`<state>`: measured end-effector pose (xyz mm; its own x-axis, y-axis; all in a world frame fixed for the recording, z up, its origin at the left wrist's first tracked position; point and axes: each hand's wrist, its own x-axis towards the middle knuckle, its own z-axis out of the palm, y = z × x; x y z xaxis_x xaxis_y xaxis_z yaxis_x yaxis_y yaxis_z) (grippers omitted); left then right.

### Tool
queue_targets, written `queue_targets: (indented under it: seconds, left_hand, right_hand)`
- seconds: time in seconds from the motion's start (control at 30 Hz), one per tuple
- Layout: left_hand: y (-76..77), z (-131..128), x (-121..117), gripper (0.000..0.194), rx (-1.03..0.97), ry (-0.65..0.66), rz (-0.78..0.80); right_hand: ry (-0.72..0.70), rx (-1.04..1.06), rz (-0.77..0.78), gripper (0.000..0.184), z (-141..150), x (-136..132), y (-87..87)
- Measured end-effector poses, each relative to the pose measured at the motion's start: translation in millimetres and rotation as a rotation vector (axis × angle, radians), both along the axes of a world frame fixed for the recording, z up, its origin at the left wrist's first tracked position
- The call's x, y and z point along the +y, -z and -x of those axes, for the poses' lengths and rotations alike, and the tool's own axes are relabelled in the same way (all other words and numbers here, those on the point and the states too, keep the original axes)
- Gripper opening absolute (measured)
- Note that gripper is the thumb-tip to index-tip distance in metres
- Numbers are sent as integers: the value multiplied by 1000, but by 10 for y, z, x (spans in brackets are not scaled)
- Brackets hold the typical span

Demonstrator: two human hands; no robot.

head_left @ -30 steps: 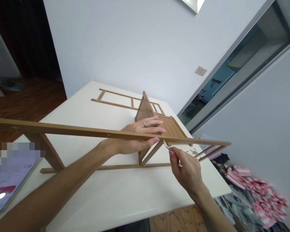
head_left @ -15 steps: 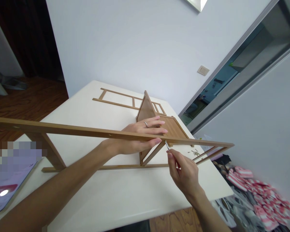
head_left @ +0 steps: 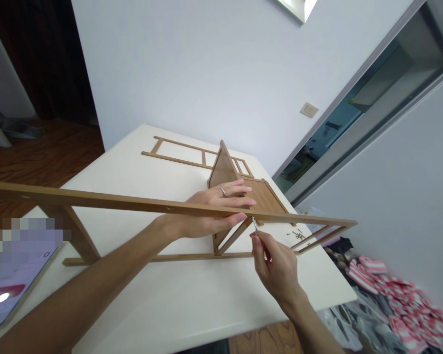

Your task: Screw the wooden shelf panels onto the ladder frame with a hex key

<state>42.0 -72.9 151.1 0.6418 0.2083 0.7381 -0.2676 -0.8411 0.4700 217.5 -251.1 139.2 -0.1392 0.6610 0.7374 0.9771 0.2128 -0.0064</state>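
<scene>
A long wooden ladder-like frame (head_left: pixel 125 200) stands on its side across the white table, with its upper rail running in front of me. My left hand (head_left: pixel 210 209) is around that rail, thumb low along it and fingers stretched out beyond, by an upright wooden panel (head_left: pixel 223 167). My right hand (head_left: pixel 275 255) pinches a thin silver hex key (head_left: pixel 255 227) below the rail. The key's upper end meets the rail where a crosspiece joins it, beside my left thumb. The fastener itself is too small to make out.
A second wooden frame (head_left: pixel 180 143) lies flat at the back of the white table (head_left: pixel 192 300). A flat wooden panel (head_left: pixel 268 196) and several small screws (head_left: pixel 299 235) lie to the right. A tablet-like screen (head_left: pixel 18 280) is at left; striped cloth (head_left: pixel 402 290) is beyond the right edge.
My right hand has shifted slightly left and down, and the hex key now tilts differently. My left hand and the frame stay nearly in place.
</scene>
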Motion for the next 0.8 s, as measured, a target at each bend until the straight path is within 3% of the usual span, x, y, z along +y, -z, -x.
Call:
queue_targets:
  seconds: [0.8]
  left_hand:
    - [13, -14, -5, 36, 7, -12, -8]
  right_hand:
    - [13, 19, 7, 17, 65, -13, -8]
